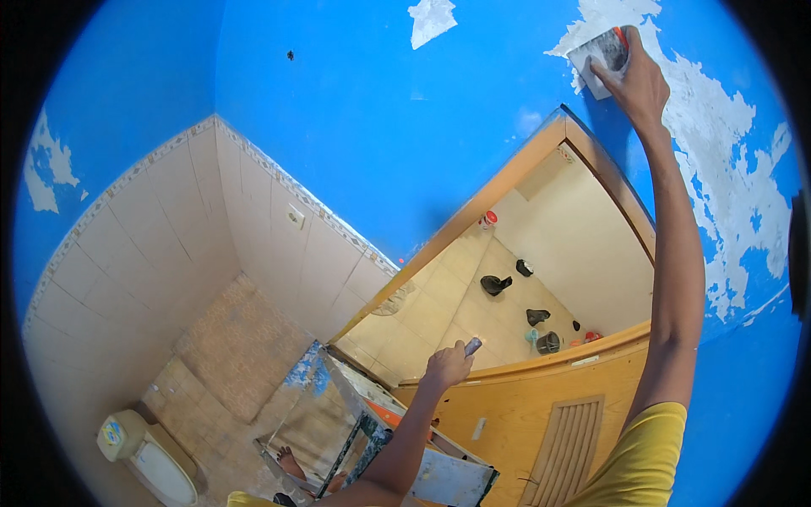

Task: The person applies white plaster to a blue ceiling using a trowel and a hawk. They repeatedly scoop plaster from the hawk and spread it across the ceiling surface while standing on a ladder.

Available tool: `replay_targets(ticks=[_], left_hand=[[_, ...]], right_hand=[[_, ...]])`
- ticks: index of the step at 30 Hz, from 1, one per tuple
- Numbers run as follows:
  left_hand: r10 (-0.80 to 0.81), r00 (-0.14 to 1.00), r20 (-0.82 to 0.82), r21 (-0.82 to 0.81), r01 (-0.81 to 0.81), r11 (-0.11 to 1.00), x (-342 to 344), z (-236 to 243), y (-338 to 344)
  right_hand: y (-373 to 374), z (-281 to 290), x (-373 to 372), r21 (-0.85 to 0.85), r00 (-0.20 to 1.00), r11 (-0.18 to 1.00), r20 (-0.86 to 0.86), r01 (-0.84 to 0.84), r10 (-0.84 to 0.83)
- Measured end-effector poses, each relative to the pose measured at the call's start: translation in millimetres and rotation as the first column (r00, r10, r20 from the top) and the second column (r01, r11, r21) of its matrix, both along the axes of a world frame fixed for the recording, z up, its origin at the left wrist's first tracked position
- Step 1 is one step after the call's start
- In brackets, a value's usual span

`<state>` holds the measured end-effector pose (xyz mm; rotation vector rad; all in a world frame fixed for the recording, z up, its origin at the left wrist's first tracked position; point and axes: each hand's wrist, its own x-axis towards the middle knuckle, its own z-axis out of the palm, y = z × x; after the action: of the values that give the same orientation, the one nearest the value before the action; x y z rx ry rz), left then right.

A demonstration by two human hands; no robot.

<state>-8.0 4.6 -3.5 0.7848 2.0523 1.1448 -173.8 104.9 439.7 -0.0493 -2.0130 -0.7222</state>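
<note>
My right hand [634,80] grips a flat scraper with a whitish, dark-smeared blade [596,72] and some orange at its edge, held against the blue wall [380,76] high at the upper right. Around it the paint has flaked into large white patches [710,152]. My left hand [448,367] is lower, in front of the open doorway, closed on a short grey tool handle [473,345]; the rest of that object is hidden or too small to make out.
Below me stands a metal ladder or scaffold [448,473] beside an orange wooden door [549,384] and frame [551,128]. A toilet [160,469], tiled walls [127,279] and a floor mat [236,346] are at left. Dark bags [494,283] and a bucket [547,342] lie beyond the doorway.
</note>
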Motion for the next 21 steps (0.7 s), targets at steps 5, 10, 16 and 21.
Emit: replay_targets(ticks=[5, 10, 16, 21], left_hand=[[0.018, 1.000, -0.012, 0.024, -0.018, 1.000, 1, 0, -2], [0.056, 0.997, -0.053, 0.049, -0.054, 0.997, 0, -2, -2], [0.026, 1.000, -0.008, 0.020, -0.026, 0.999, -2, 2, -2], [0.031, 1.000, 0.001, 0.036, -0.031, 0.999, -2, -1, -4]], right_hand=[[1, 6, -4, -0.006, 0.998, 1.000, -0.054, -0.012, 0.012], [10, 17, 0, 0.014, 0.992, 0.998, -0.114, -0.056, 0.057], [21, 27, 9, -0.038, 0.995, 0.998, -0.090, -0.052, 0.048], [9, 13, 6, 0.029, 0.997, 0.999, -0.070, -0.015, 0.017]])
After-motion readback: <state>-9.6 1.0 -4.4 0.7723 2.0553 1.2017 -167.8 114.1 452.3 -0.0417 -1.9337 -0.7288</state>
